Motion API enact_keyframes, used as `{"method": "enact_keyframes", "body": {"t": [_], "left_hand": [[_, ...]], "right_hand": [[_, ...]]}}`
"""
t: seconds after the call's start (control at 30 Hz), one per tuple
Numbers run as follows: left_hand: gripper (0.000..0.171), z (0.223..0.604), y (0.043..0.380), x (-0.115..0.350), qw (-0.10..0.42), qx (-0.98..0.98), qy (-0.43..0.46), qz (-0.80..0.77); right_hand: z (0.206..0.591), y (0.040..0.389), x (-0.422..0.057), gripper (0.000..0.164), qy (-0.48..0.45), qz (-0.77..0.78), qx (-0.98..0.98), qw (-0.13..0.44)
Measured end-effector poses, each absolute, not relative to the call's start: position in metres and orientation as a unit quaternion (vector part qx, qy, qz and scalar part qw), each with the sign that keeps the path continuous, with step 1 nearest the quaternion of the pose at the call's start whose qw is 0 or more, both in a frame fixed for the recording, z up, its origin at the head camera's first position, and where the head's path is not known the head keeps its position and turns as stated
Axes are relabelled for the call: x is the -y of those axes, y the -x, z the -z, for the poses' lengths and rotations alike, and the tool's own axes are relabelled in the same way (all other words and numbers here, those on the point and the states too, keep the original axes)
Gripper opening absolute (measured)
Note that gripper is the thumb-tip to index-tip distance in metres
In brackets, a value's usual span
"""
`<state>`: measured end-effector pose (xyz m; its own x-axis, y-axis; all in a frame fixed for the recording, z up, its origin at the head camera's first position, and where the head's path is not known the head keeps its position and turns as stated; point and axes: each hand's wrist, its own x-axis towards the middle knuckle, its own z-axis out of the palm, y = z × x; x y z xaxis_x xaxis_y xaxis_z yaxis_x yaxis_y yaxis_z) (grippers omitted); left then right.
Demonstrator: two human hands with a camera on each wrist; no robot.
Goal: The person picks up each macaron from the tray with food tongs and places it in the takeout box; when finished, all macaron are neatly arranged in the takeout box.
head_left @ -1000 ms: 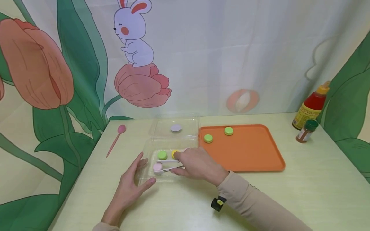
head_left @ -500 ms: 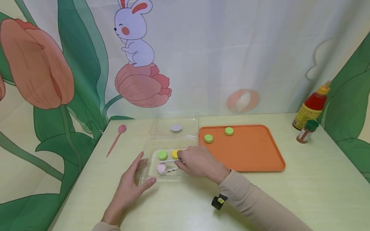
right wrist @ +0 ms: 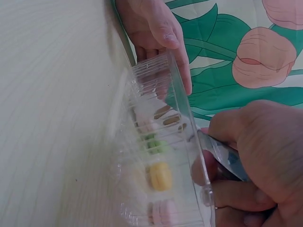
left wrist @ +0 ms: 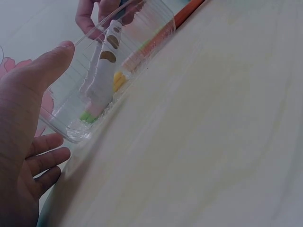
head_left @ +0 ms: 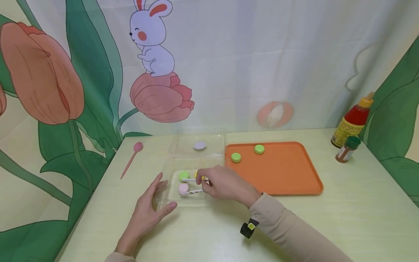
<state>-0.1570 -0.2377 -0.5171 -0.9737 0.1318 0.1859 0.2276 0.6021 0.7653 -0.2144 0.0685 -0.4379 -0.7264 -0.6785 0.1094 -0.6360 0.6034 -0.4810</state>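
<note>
A clear plastic container [head_left: 170, 200] with its lid folded back sits at the table's centre. Inside lie a green macaron [head_left: 184, 175], a pink macaron [head_left: 183, 188] and a yellow macaron [head_left: 198, 174] half hidden by my fingers. My right hand [head_left: 203, 183] pinches white tongs [head_left: 191, 185], whose two arms lie on either side of the pink macaron. My left hand [head_left: 157, 198] rests with straight fingers against the container's left wall, thumb at its front corner. In the right wrist view the tongs [right wrist: 222, 153] reach into the container [right wrist: 156, 94].
An orange tray [head_left: 281, 174] to the right carries two green macarons [head_left: 235, 157]. A pale macaron [head_left: 199, 145] lies on the open lid. A pink spoon [head_left: 132, 158] lies at the left. A sauce bottle [head_left: 353, 120] and a spice jar [head_left: 347, 149] stand far right.
My right hand has drawn slightly right and up, its forefinger now over the yellow macaron. The pink macaron has shifted a little right between the tongs. The left hand has stayed put.
</note>
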Motion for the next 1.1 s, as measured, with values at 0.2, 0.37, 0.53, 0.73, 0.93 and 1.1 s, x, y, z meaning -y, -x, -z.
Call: {"method": "enact_keyframes", "body": {"t": [0.2, 0.37, 0.53, 0.73, 0.93, 1.1], "left_hand": [[0.109, 0.518, 0.157, 0.237, 0.058, 0.891, 0.103, 0.438], [0.109, 0.517, 0.157, 0.237, 0.057, 0.892, 0.102, 0.436], [0.11, 0.518, 0.157, 0.237, 0.059, 0.895, 0.103, 0.429], [0.11, 0.519, 0.157, 0.238, 0.06, 0.897, 0.1, 0.425], [0.11, 0.519, 0.158, 0.237, 0.057, 0.898, 0.098, 0.424], [0.11, 0.519, 0.158, 0.236, 0.056, 0.897, 0.098, 0.428]], "right_hand": [[0.437, 0.216, -0.074, 0.015, 0.348, 0.296, -0.889, 0.034], [0.435, 0.215, -0.081, 0.008, 0.329, 0.329, -0.884, 0.032], [0.431, 0.211, -0.095, 0.011, 0.3, 0.392, -0.869, 0.044], [0.423, 0.209, -0.116, 0.028, 0.279, 0.427, -0.86, 0.021], [0.412, 0.205, -0.139, 0.035, 0.244, 0.44, -0.864, -0.002], [0.407, 0.204, -0.159, 0.031, 0.209, 0.445, -0.87, -0.034]]}}
